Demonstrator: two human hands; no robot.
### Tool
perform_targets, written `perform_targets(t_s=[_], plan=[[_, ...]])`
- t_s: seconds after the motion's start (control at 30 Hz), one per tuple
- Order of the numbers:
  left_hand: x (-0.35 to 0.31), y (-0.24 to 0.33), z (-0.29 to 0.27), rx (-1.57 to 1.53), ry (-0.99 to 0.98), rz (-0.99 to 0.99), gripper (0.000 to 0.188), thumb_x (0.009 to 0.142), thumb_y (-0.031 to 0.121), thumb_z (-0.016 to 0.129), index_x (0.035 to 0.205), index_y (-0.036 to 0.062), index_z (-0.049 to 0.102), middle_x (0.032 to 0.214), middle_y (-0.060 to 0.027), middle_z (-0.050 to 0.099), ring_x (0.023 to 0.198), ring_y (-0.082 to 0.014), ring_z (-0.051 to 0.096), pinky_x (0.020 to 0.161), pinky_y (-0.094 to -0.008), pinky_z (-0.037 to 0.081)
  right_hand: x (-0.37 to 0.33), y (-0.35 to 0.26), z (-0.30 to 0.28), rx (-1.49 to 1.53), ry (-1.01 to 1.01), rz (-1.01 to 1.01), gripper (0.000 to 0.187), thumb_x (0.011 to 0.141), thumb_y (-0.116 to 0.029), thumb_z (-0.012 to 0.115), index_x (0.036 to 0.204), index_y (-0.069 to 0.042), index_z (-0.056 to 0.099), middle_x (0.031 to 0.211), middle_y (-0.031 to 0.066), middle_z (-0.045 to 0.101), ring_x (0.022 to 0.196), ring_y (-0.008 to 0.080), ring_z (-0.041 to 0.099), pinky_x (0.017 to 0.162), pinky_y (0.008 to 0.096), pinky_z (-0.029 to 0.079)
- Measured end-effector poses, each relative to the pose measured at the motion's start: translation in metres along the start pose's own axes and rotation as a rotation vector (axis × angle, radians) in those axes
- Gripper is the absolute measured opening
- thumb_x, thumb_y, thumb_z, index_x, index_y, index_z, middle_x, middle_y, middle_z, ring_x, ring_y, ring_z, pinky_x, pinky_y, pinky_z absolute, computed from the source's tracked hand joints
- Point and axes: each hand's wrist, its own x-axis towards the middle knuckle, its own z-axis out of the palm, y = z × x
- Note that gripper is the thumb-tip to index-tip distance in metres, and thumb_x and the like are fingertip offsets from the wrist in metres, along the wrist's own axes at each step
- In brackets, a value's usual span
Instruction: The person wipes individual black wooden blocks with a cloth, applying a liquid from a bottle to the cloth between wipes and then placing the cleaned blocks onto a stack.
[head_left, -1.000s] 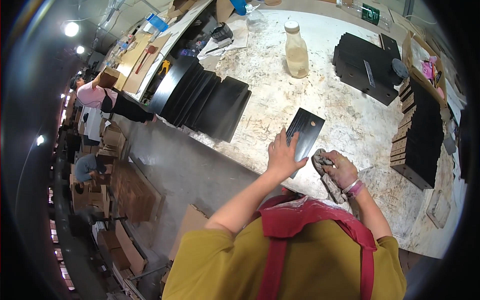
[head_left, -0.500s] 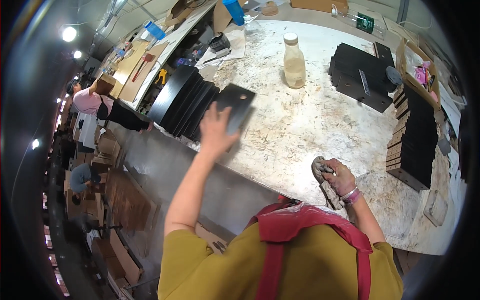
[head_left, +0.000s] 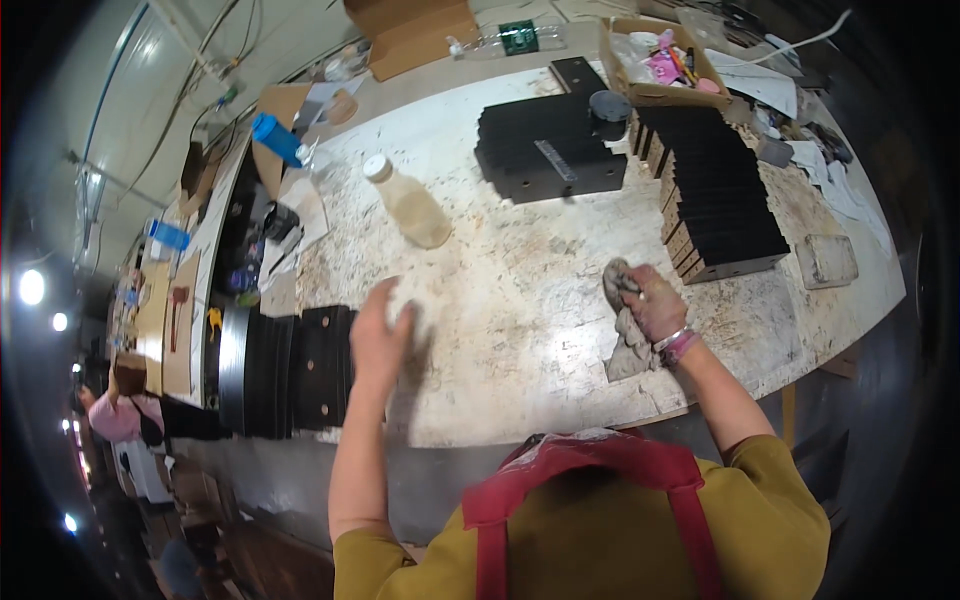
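R hand (head_left: 652, 303): fingers curled round rumpled grey cloth (head_left: 632, 348) on stained white bench (head_left: 520, 330). L hand (head_left: 378, 340): fingers loosely parted, nothing held, just R of fanned black flat rect. panels (head_left: 318, 368) at bench's near L; contact unclear. Beyond: white-capped bottle w/ cloudy liq. (head_left: 412, 205). Far: clear plastic bottle, green label (head_left: 520, 38), text illegible.

Green bottle label (head_left: 519, 38) — unreadable, no legible text
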Motion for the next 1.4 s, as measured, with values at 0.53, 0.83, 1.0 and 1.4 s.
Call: perform_targets(t_s=[0.53, 0.83, 1.0, 1.4], plan=[[0.204, 0.117, 0.161, 0.22, 0.064, 1.14, 0.013, 0.079, 0.012, 0.068, 0.092, 0.0128, 0.068, 0.094, -0.0029, 0.063, 0.087, -0.0238, 0.059, 0.074, -0.038, 0.044, -0.01, -0.002, 0.007, 0.102, -0.006, 0.153, 0.037, 0.085, -0.022, 0.069, 0.119, -0.01, 0.062, 0.107, 0.0105, 0.061, 0.101, 0.0289, 0.061, 0.088, 0.0355, 0.051], [0.209, 0.188, 0.159, -0.992, -0.474, 0.01, 0.011, 0.092, 0.015, 0.065, 0.093, 0.0042, 0.064, 0.072, 0.0034, 0.058, 0.066, -0.0057, 0.051, 0.065, -0.0189, 0.042, -0.012, -0.001, 0.003, -0.002, -0.004, 0.137, 0.036, 0.086, -0.029, 0.065, 0.118, -0.013, 0.062, 0.105, 0.0095, 0.06, 0.096, 0.0273, 0.062, 0.084, 0.0355, 0.051], [0.216, 0.221, 0.191, -1.282, -0.619, -0.253, 0.009, 0.094, 0.016, 0.063, 0.094, 0.007, 0.063, 0.077, -0.0003, 0.061, 0.07, -0.0112, 0.061, 0.065, -0.0231, 0.051, -0.01, 0.002, 0.008, -0.034, 0.027, 0.137, 0.036, 0.086, -0.034, 0.064, 0.116, -0.014, 0.064, 0.104, 0.0095, 0.061, 0.096, 0.0262, 0.062, 0.084, 0.0346, 0.052], [0.11, 0.491, 0.354, -1.16, -1.103, 0.015, 0.012, 0.091, 0.01, 0.064, 0.1, 0.0033, 0.059, 0.086, -0.0058, 0.064, 0.075, -0.0156, 0.067, 0.067, -0.026, 0.056, -0.07, 0.05, 0.0, 0.077, -0.166, 0.158, 0.039, 0.087, -0.039, 0.061, 0.117, -0.013, 0.063, 0.104, 0.0128, 0.066, 0.087, 0.0331, 0.067, 0.075, 0.0438, 0.054]])
